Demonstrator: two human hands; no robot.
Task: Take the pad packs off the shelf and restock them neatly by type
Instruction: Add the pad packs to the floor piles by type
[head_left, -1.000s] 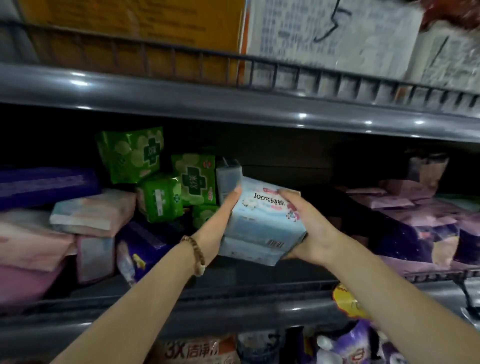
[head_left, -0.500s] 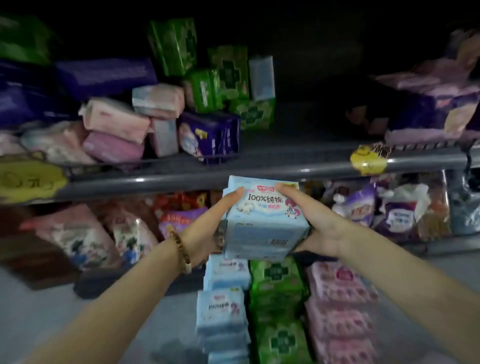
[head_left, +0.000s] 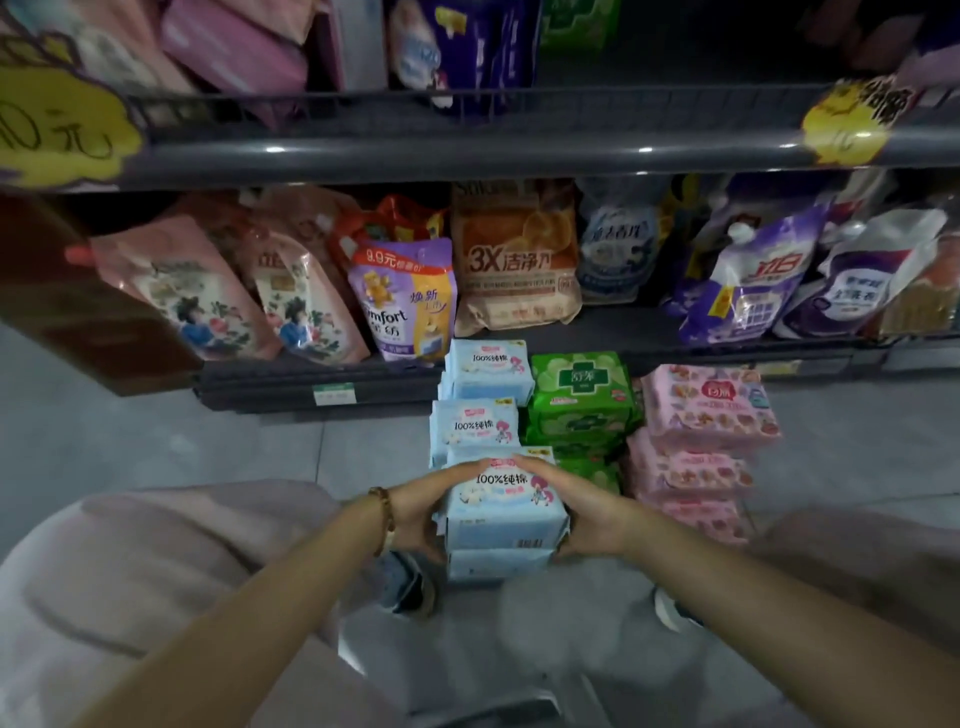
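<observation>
The held blue packs (head_left: 504, 519), apparently two stacked, were low over the floor (head_left: 156, 441) at the near end of the blue row (head_left: 475, 426), and had not yet been released. The left hand (head_left: 415, 514) and right hand (head_left: 589, 519) clamped them from either side. The fingers lay nearly straight along the far edges with the tips almost meeting; the thumbs could not be made out. This two-sided grip presumably kept the stack square for setting down in line.

Just right of the blue row lay green packs (head_left: 579, 395), then pink packs (head_left: 709, 410). Each colour sat in its own file, consistent with sorting by type. The shelf (head_left: 467, 156) above held mixed packs behind its rail, so unloading appeared unfinished. The tier below carried detergent pouches (head_left: 514, 260), and yellow price tags (head_left: 57, 119) hung on the rail.
</observation>
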